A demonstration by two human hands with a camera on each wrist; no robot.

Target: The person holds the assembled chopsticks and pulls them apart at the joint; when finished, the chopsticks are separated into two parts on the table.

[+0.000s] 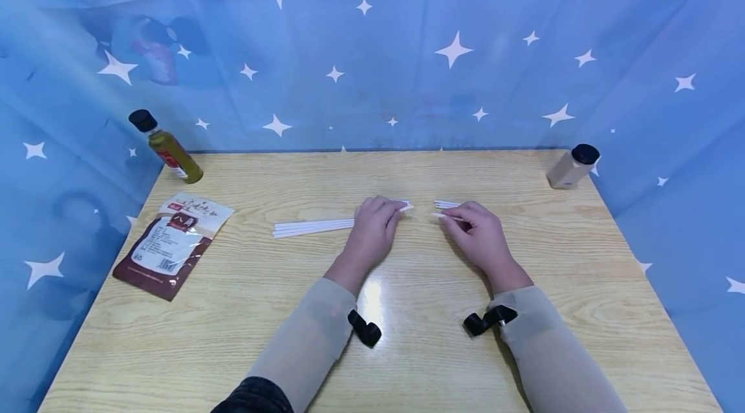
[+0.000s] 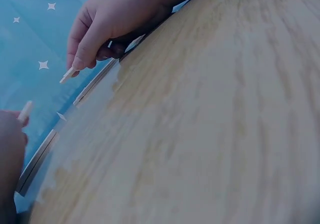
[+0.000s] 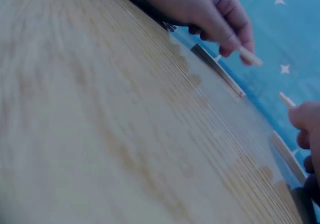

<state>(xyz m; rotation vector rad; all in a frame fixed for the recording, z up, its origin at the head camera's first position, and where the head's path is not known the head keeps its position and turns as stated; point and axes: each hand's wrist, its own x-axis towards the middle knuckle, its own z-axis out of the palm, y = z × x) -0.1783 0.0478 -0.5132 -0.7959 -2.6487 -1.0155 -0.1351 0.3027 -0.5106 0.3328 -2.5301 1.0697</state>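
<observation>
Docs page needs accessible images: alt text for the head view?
A person's left hand and right hand each pinch a thin white stick over a wooden table where more white sticks lie. A printed packet and capped bottle sit left, a black-lidded jar right, before a blue starry backdrop.

Sleeves of a pale greyish beige cover both forearms in the lower part of the head view: the left sleeve [image 1: 305,342] left of centre, the right sleeve [image 1: 559,351] running down toward the lower right. Both are plain and look faintly sheer near the wrist. At the bottom edge, black, creased fabric [image 1: 256,397] meets the left sleeve. Each wrist carries a black fitting: the left fitting [image 1: 367,330] is short with a rounded, blocky end, the right fitting [image 1: 489,320] a bent bracket with a knob at its left end. Beyond the cuffs, the left hand [image 1: 372,225] and right hand [image 1: 482,238] are bare.
</observation>
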